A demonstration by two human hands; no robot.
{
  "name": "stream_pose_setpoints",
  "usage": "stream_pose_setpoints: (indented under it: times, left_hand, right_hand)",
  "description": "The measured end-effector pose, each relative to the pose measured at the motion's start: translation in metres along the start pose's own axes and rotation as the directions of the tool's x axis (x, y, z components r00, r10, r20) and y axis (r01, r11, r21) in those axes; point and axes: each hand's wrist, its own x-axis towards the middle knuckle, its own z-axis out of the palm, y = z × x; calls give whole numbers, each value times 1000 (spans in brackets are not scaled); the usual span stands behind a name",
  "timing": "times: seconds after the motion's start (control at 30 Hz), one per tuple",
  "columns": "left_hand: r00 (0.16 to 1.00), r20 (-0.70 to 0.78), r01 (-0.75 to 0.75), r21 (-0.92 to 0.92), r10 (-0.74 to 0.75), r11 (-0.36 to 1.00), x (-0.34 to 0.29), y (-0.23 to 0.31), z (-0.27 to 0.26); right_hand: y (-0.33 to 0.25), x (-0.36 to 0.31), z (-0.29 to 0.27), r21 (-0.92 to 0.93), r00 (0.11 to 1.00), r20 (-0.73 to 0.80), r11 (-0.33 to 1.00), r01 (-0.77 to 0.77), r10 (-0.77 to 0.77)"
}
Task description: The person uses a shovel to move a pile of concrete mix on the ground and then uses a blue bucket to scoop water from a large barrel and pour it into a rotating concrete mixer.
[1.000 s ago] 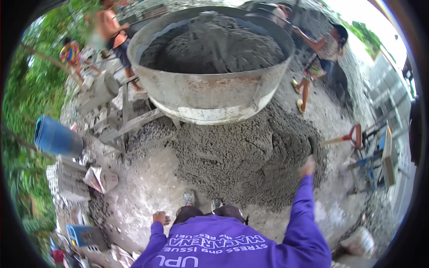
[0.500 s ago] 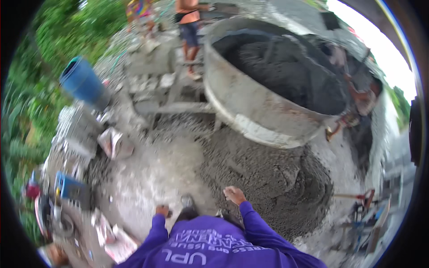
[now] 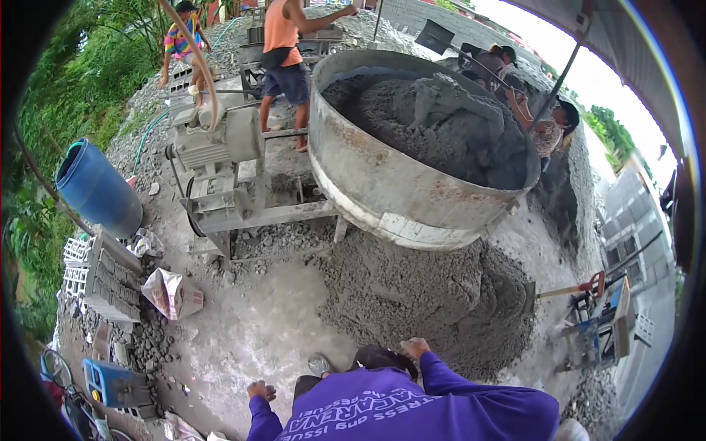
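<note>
My left hand (image 3: 261, 390) hangs low beside my purple shirt, over the grey ground, fingers loosely apart and nothing in them. My right hand (image 3: 415, 348) is held out at the near edge of a pile of wet grey concrete mix (image 3: 426, 290), fingers loosely stretched and holding nothing; I cannot tell whether it touches the pile. Beyond the pile stands a large round metal mixer drum (image 3: 419, 195), with grey mix (image 3: 441, 117) inside. A shovel (image 3: 562, 291) with a wooden shaft and reddish grip rests with its blade at the pile's right side.
The mixer's motor and frame (image 3: 243, 147) stand left of the drum. Further left are a blue barrel (image 3: 103, 191), a white sack (image 3: 173, 294) and stacked concrete blocks (image 3: 110, 287). Several co-workers are behind; one at right (image 3: 548, 136) holds a long shaft. A block machine (image 3: 599, 331) stands right.
My view has shifted, so the drum and pile sit a little further left and higher. Both hands appear lower, the right one further right. A raised shovel now shows behind the drum.
</note>
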Motion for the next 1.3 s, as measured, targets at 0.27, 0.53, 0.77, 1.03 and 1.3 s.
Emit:
stream_pose_setpoints:
  times: [0.27,0.53,0.77,1.03,1.3]
  left_hand:
    - [984,-50,-176,-101,171,979,47,50,23]
    - [858,-422,-80,457,294,886,60,68,-10]
    - [736,-677,209,245,12,947,53,61,-73]
    - [758,-589,-43,-475,-281,879,43,126,-69]
    - [846,-406,7,-641,-346,768,140,158,-150]
  right_hand:
    - [-56,79,47,-366,935,123,860,355,-333]
    - [-238,77,75,-28,979,201,999,31,-25]
    - [-307,221,131,-475,901,378,790,388,-215]
    - [-589,225,271,-210,761,579,848,487,-293]
    - [-733,189,387,-78,666,616,809,582,-420]
